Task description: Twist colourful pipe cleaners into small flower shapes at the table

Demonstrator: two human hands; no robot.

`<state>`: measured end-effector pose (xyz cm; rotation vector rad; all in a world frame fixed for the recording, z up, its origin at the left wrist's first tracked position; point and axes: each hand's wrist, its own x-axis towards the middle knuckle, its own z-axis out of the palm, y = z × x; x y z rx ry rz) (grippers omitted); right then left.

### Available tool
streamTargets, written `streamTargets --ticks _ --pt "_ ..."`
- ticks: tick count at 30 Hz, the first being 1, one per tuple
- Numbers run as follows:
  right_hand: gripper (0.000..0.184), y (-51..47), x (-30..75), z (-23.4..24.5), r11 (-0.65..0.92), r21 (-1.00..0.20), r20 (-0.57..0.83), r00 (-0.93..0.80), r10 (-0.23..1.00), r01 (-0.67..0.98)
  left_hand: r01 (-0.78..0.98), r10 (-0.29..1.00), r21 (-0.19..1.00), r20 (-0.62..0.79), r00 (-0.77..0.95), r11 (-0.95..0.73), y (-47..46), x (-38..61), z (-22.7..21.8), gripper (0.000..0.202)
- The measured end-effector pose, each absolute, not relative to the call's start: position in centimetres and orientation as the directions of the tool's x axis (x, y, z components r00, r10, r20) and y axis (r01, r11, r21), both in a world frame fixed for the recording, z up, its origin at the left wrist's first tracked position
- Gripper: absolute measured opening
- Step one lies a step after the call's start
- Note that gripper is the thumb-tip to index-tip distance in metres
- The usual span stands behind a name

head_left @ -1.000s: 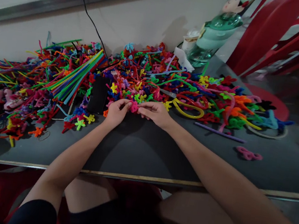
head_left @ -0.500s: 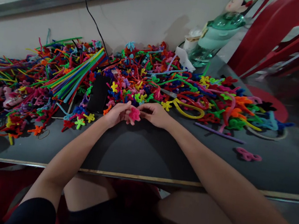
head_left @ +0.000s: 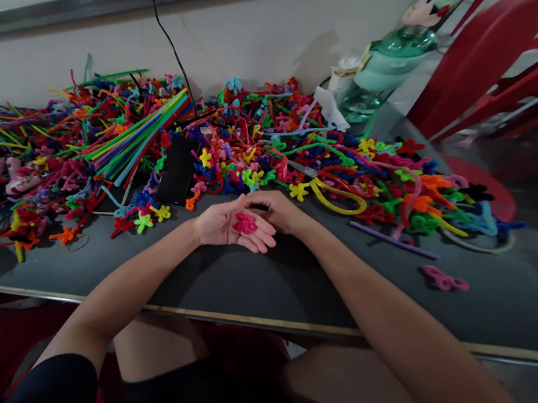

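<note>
A small deep-pink pipe-cleaner flower lies on the upturned fingers of my left hand, which is opened flat with the fingers stretched out. Right beside it, my right hand is curled, its fingertips close above the flower and against the left thumb. What those fingertips pinch, if anything, is hidden. Both hands are just over the dark tabletop, in front of the heap of coloured pipe cleaners.
Yellow-handled scissors and a black phone lie in the heap. To the right are a purple pipe cleaner and a pink looped piece. A green bottle-like container stands at the back, near red chairs.
My left hand has turned palm up and its fingers have unfolded, so the pink flower now lies across them. My right hand has shifted slightly and stays curled close by.
</note>
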<state>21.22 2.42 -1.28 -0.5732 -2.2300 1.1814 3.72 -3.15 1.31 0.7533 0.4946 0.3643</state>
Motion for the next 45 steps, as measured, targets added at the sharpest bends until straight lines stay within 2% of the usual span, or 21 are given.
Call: streamTargets --ticks 5,7,10,12,14,20,23,25,27,30,32,36,45 --pt "0.019 1.9 21.3 -1.0 0.517 -0.848 0.251 -0.770 0.587 0.118 -0.090 0.504 0.816 -0.262 0.823 0.571 -3.9 4.0 1.2 0.063" --pt "0.019 1.7 21.1 -1.0 0.506 -0.856 0.280 -0.725 0.629 0.108 -0.112 0.621 0.868 -0.250 0.743 0.484 -3.9 4.3 1.0 0.061" --pt "0.023 1.3 20.6 -0.9 0.448 -0.882 0.307 -0.541 0.783 0.148 -0.145 0.918 0.967 -0.143 0.369 0.209 -3.5 4.6 0.6 0.051" --pt "0.029 0.9 20.4 -0.6 0.363 -0.910 0.270 -0.379 0.885 0.201 -0.143 0.991 0.986 -0.070 0.110 0.085 -2.9 4.6 0.3 0.048" --pt "0.033 0.4 20.1 -0.4 0.312 -0.925 0.243 -0.291 0.925 0.219 -0.177 0.997 0.981 -0.079 0.020 0.082 -2.4 4.6 0.0 0.054" --pt "0.024 -0.4 19.5 -0.3 0.475 -0.847 0.393 -0.321 0.861 0.237 -0.250 0.980 0.949 -0.171 0.105 0.192 -1.9 4.8 -0.4 0.074" --pt "0.020 -0.2 19.3 -0.6 0.463 -0.858 0.395 -0.294 0.871 0.220 -0.189 0.972 0.962 -0.165 0.166 0.196 -2.1 4.6 -0.4 0.078" --pt "0.023 0.1 19.3 -0.8 0.399 -0.902 0.351 -0.259 0.900 0.163 -0.069 0.988 0.994 -0.077 0.135 0.087 -2.3 4.2 -0.2 0.074" --pt "0.030 0.5 19.4 -0.9 0.283 -0.957 0.261 -0.230 0.938 0.068 0.135 0.993 0.985 0.097 0.065 -0.105 -2.5 3.6 0.2 0.065" --pt "0.036 0.9 19.6 -0.7 0.062 -0.997 0.072 -0.280 0.957 -0.045 0.420 0.946 0.857 0.325 0.011 -0.299 -2.6 2.8 0.6 0.048" --pt "0.037 0.9 19.6 -0.5 -0.031 -0.995 0.000 -0.326 0.945 -0.090 0.490 0.928 0.809 0.372 0.003 -0.325 -2.6 2.7 0.5 0.030" --pt "0.037 0.7 19.7 -0.1 -0.069 -0.990 -0.020 -0.367 0.930 -0.121 0.454 0.940 0.837 0.340 0.002 -0.304 -2.4 3.0 -0.2 0.020" --pt "0.039 1.0 19.8 -0.3 0.026 -0.996 0.056 -0.397 0.916 -0.081 0.307 0.966 0.919 0.259 -0.002 -0.246 -2.1 3.3 -0.8 0.021"
